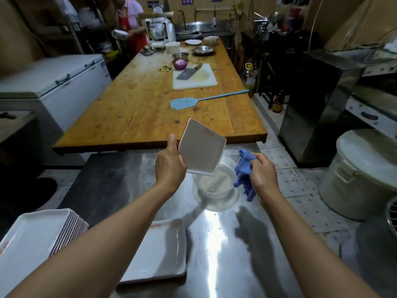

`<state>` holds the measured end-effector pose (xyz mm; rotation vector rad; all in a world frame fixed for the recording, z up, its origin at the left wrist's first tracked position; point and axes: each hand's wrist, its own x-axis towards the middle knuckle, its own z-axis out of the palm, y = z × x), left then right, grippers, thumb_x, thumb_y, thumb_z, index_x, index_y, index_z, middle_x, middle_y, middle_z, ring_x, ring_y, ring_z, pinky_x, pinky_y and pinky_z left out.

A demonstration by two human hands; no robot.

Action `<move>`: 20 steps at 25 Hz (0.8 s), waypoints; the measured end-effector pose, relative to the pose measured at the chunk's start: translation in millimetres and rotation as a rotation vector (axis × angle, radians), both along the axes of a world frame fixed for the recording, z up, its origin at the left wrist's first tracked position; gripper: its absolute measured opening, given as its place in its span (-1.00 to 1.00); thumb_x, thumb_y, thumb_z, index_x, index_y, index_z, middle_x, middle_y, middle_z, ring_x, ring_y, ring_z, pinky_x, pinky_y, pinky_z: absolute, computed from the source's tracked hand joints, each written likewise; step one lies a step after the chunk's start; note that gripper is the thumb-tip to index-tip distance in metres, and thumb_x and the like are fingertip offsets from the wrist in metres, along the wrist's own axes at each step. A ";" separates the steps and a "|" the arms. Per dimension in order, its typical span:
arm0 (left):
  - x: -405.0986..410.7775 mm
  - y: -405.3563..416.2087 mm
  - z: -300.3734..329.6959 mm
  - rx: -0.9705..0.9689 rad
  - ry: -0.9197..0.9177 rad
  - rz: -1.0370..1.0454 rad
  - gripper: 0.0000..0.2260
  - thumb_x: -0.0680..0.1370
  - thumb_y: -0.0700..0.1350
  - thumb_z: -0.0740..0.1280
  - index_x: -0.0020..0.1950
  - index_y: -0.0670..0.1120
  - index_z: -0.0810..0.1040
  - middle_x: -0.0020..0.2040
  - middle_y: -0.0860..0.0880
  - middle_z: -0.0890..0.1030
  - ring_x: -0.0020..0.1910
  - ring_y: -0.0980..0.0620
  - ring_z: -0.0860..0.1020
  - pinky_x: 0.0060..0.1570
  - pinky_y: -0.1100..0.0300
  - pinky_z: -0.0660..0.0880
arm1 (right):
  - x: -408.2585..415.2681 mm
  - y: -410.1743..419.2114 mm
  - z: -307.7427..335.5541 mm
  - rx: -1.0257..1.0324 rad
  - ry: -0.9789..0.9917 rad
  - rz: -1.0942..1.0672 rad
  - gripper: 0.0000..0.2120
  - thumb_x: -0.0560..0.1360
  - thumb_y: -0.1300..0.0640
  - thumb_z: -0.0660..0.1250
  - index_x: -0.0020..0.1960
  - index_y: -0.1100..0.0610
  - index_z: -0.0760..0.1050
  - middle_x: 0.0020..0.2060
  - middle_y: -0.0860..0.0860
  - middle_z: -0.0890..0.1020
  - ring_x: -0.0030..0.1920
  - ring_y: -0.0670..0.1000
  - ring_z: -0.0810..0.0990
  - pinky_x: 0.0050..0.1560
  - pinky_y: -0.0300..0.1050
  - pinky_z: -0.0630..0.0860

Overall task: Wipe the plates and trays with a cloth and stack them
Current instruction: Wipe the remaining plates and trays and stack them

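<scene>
Your left hand (170, 166) grips a white square plate (200, 147) by its left edge, thumb up along the rim and fingers curled behind it, holding it tilted so its lower corner hangs over a clear plastic bowl (214, 186) on the steel table (120, 179). At three o'clock from the plate, your right hand (263, 173) is closed round a bunched blue cloth (245, 175), which hangs just beside the bowl's right rim (cloth and plate are apart, not touching). At seven o'clock from your left hand, in the near left corner, sits a tall stack of white rectangular trays (36, 239); at five o'clock from that hand, between your forearms, a shorter stack of trays (159, 252) lies flat on the steel with water drops around it. Up at twelve o'clock runs a long wooden table (139, 100) carrying a blue fly swatter (193, 101), a white cutting board (194, 77) with a cleaver (189, 72), and a cut red onion (180, 64). At three o'clock on the floor stands a big lidded pot (363, 175).
</scene>
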<state>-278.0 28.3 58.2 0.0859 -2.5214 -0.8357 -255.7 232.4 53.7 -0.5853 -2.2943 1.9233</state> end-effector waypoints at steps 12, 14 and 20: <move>-2.0 4.5 2.5 0.015 -0.020 0.054 -0.81 0.47 -0.34 0.18 -0.06 -0.09 0.24 -0.30 -0.03 0.47 -0.37 -0.05 0.46 -0.49 0.12 0.36 | -5.0 4.9 -1.1 -0.050 -0.004 0.063 -0.78 0.52 0.24 0.08 0.07 0.01 0.39 -0.23 0.20 0.59 -0.48 0.11 0.53 -0.50 -0.09 0.41; 1.2 0.4 1.0 0.105 -0.076 0.102 -0.84 0.46 -0.32 0.19 -0.08 -0.11 0.27 -0.30 0.00 0.43 -0.35 0.02 0.44 -0.50 0.17 0.33 | -1.3 2.5 0.2 -0.021 0.015 0.064 -0.76 0.50 0.24 0.14 0.10 -0.04 0.29 -0.24 0.13 0.57 -0.56 0.03 0.54 -0.55 -0.10 0.44; 39.7 -17.5 0.5 0.753 -0.321 0.121 -0.70 0.44 -0.38 0.20 0.08 -0.06 0.38 -0.02 -0.07 0.54 -0.11 0.02 0.56 -0.48 0.21 0.53 | -0.3 -25.5 21.4 0.002 0.149 0.176 -0.73 0.46 0.30 0.17 0.09 0.03 0.41 0.04 0.09 0.54 -0.20 -0.06 0.66 -0.27 -0.06 0.60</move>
